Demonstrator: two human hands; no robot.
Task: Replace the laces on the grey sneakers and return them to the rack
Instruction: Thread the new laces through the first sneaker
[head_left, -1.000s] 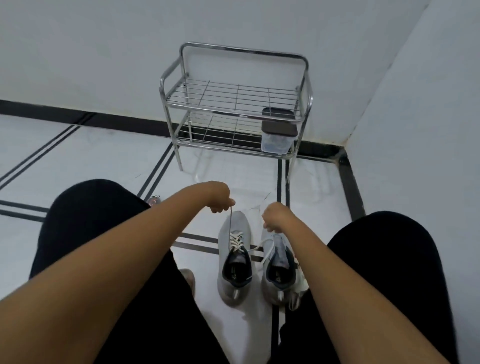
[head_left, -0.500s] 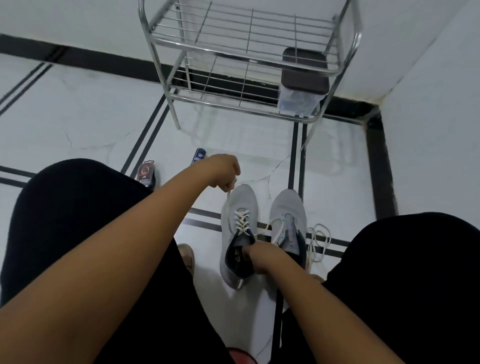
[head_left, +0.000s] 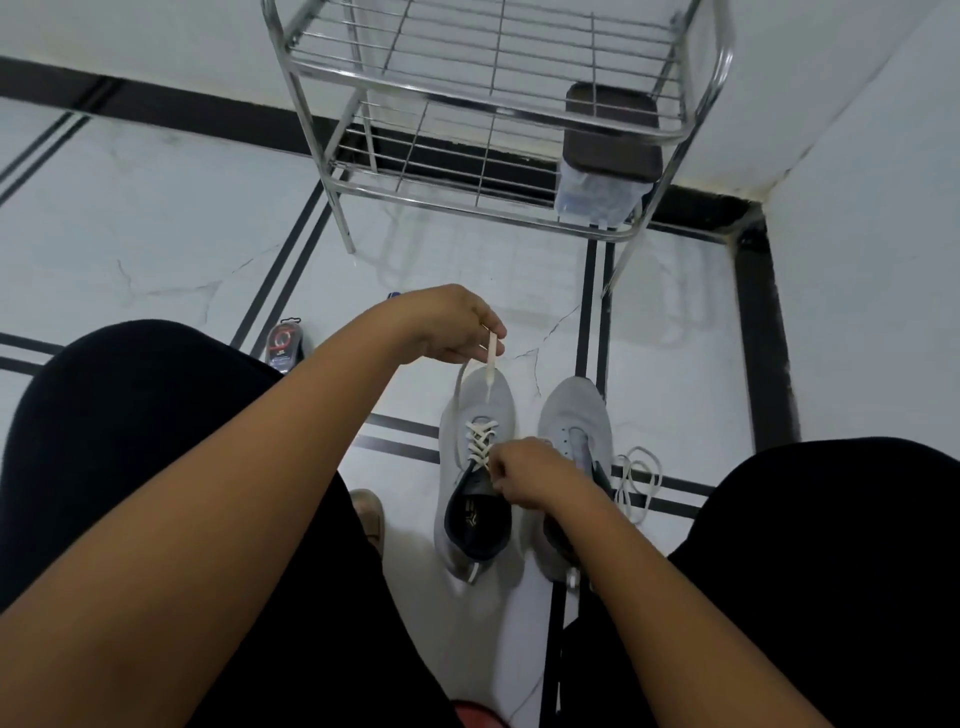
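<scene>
Two grey sneakers stand side by side on the floor between my knees. The left sneaker (head_left: 475, 467) has a white lace (head_left: 482, 441) crossed through its eyelets. My left hand (head_left: 457, 325) pinches one end of that lace and holds it up above the toe. My right hand (head_left: 522, 470) is curled over the lacing at the tongue and pinches the lace there. The right sneaker (head_left: 571, 415) has no lace in view and is partly hidden by my right arm. A loose white lace (head_left: 639, 480) lies on the floor to its right. The metal rack (head_left: 498, 114) stands ahead.
A clear box with a dark lid (head_left: 605, 156) sits on the rack's lower shelf at the right. A small packet (head_left: 284, 345) lies on the floor by my left knee. The walls meet in a corner at the right. My dark-clad legs flank the shoes.
The camera tilted down towards the shoes. My right hand dropped from beside the left hand to the left sneaker's tongue. My left hand still holds the lace end up.
</scene>
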